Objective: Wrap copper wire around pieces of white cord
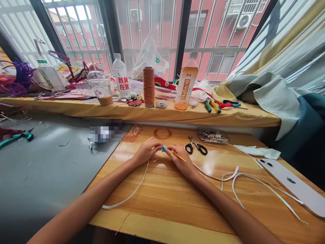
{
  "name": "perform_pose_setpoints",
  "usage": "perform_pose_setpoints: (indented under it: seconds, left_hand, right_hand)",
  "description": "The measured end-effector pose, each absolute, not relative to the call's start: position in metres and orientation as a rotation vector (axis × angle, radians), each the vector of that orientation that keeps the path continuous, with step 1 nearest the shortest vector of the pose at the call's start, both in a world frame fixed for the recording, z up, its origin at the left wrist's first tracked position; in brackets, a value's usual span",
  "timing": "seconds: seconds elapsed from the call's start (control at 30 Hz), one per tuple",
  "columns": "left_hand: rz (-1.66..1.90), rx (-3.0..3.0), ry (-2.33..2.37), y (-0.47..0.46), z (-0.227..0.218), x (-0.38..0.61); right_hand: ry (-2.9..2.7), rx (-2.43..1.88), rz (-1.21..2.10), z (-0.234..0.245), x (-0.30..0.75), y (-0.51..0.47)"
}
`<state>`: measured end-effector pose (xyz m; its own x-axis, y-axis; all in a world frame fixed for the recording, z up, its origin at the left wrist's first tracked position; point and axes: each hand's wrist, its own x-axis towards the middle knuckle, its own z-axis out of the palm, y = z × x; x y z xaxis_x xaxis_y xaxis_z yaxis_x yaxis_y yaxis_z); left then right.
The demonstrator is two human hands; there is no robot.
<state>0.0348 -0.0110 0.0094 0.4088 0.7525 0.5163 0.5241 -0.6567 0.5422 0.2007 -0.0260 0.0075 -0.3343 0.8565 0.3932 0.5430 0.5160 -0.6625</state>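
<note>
My left hand (147, 151) and my right hand (180, 156) meet over the wooden table (177, 200), fingertips pinched together on a small blue and white piece (164, 148). A thin copper-orange wire (179, 156) sticks out from my right hand's fingers toward the right. A white flat cord (132, 193) runs from under my left hand toward the table's front edge. Another stretch of white cord (238, 176) trails off to the right of my right hand.
Black scissors (195, 147), a coil of copper wire (162, 133), loose copper strands (132, 134) and a clear tray of beads (213, 135) lie beyond my hands. A phone (291, 184) lies at right. The sill holds a thread spool (148, 86), bottles (186, 83), pliers (212, 105).
</note>
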Motion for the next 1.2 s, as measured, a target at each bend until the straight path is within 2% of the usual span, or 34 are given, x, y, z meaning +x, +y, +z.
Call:
perform_pose_setpoints:
  seconds: [0.13,0.23,0.33,0.47,0.63,0.83,1.03,1.2]
  left_hand:
    - [1.136,2.303,1.270,-0.007,0.008,0.034]
    - [1.180,2.201,1.481,-0.001,0.004,0.032]
    - [1.190,2.200,1.596,0.003,0.000,0.030]
    - [1.167,2.256,1.653,0.006,-0.002,0.027]
    - [0.804,2.302,1.650,0.014,0.010,0.009]
    - [0.284,2.275,1.107,0.016,0.028,-0.026]
    - [0.390,2.277,1.079,0.009,0.031,-0.016]
    - [0.679,1.985,1.014,0.006,0.028,0.001]
  right_hand:
    - [-2.011,-1.303,0.176,0.023,0.234,-0.011]
    - [-1.798,-1.663,-0.244,0.030,0.282,0.005]
    - [-1.720,-1.877,-0.439,0.035,0.313,0.012]
    - [-1.748,-1.808,-0.556,0.041,0.292,-0.001]
    - [-2.129,-1.667,-0.381,0.034,0.237,-0.023]
    - [-2.194,-1.566,-0.111,0.020,0.226,-0.030]
    - [-2.041,-1.280,0.859,0.016,0.197,-0.050]
    - [-1.920,-1.103,1.271,0.017,0.185,-0.056]
